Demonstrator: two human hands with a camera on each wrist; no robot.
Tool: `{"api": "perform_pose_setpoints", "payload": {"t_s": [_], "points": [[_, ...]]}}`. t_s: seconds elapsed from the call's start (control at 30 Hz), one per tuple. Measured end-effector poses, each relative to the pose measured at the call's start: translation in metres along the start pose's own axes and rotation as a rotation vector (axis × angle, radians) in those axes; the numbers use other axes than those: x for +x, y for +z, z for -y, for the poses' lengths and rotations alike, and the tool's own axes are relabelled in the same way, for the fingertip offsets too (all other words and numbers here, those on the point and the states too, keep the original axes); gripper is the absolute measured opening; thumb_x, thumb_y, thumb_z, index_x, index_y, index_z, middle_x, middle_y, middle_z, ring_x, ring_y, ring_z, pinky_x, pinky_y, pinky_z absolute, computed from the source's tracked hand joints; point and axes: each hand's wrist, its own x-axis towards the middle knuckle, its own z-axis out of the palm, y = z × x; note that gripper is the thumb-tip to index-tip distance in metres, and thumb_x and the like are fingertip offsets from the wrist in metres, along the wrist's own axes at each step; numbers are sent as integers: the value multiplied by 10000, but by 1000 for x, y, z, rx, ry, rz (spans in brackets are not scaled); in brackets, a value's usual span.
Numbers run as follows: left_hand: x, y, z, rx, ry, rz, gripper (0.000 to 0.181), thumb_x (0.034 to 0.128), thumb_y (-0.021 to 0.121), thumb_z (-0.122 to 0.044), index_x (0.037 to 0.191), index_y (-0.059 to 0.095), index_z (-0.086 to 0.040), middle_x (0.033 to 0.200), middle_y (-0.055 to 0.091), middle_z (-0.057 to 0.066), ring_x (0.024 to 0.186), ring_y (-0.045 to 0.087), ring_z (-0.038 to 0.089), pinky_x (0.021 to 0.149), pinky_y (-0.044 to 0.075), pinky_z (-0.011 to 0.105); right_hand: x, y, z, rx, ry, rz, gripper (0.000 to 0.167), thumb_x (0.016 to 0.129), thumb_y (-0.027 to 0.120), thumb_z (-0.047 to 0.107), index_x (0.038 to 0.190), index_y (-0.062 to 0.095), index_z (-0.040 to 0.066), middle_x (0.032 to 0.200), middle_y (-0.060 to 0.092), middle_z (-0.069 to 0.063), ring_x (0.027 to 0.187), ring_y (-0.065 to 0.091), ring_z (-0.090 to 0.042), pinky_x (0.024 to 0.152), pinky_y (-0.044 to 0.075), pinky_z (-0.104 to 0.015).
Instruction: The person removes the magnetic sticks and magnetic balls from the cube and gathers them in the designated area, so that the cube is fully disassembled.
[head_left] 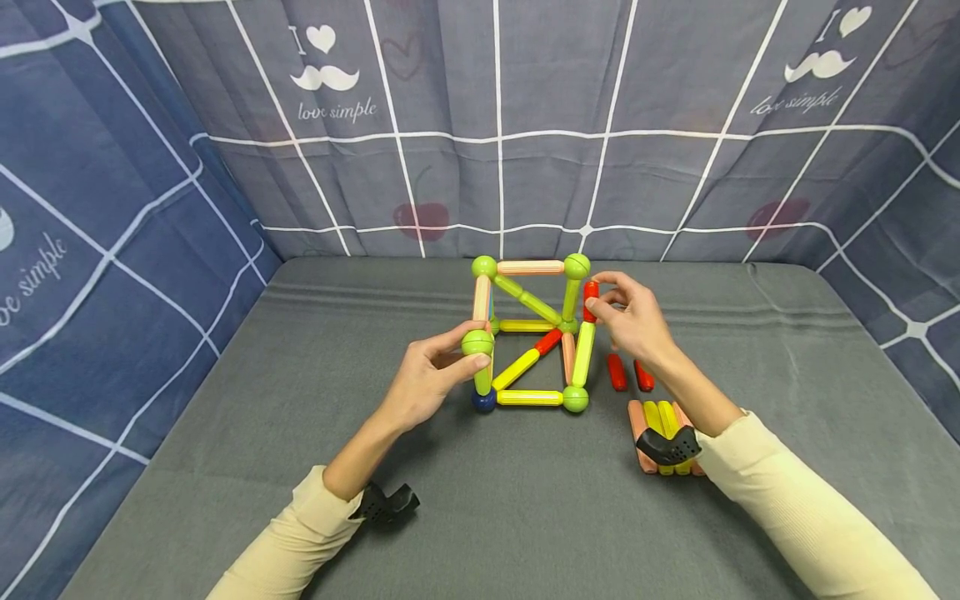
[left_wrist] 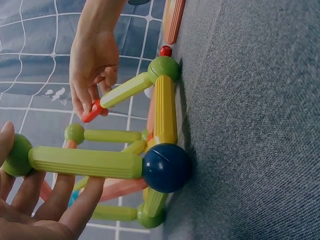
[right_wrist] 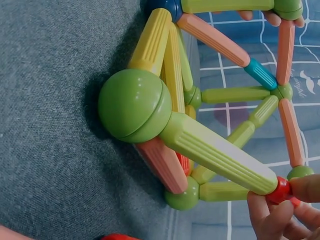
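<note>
A frame of sticks and balls stands on the grey cloth. My left hand grips the green ball at its near left upper corner, above the navy ball. In the left wrist view, the fingers lie behind the green stick under that ball. Thumb and fingers of my right hand pinch a short red stick. It meets the upper end of a yellow-green stick, which leans up from the near right green ball. In the right wrist view, fingertips partly cover the red stick.
Two loose red sticks lie right of the frame. Nearer, below my right forearm, is a row of pink and yellow sticks, partly hidden by the black wrist device. A checked curtain hangs behind.
</note>
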Motion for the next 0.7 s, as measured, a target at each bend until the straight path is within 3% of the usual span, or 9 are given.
{"api": "perform_pose_setpoints", "payload": {"t_s": [0.23,0.33,0.53,0.7], "points": [[0,2,0,-16,0,-5,442,929,688,-59,1360,592,-43,1287,634,91,872,671,336,787,552,296,-2,-11,4,58,30,-18,398,996,594,108,1363,487,-4,945,611,-214,638,660,-95,419,469,-271],[0,2,-1,-18,-1,-9,441,926,690,-54,1358,601,-67,1295,629,94,883,673,328,794,554,304,-6,-18,2,60,60,3,400,993,603,126,1354,489,-2,921,622,-165,652,636,-101,461,504,-288],[1,2,-1,-19,-2,-10,444,926,691,-54,1361,600,-75,1301,623,116,899,678,323,801,554,307,-16,-39,-12,-40,87,57,349,974,623,115,1284,526,-13,870,617,-154,555,569,-204,513,547,-356],[1,2,-1,-7,0,-13,444,925,689,-49,1359,594,-48,1285,635,84,878,678,310,783,548,289,-26,-57,-28,-122,132,110,375,965,620,80,1287,496,-66,982,606,-204,669,629,-245,543,558,-362]]}}
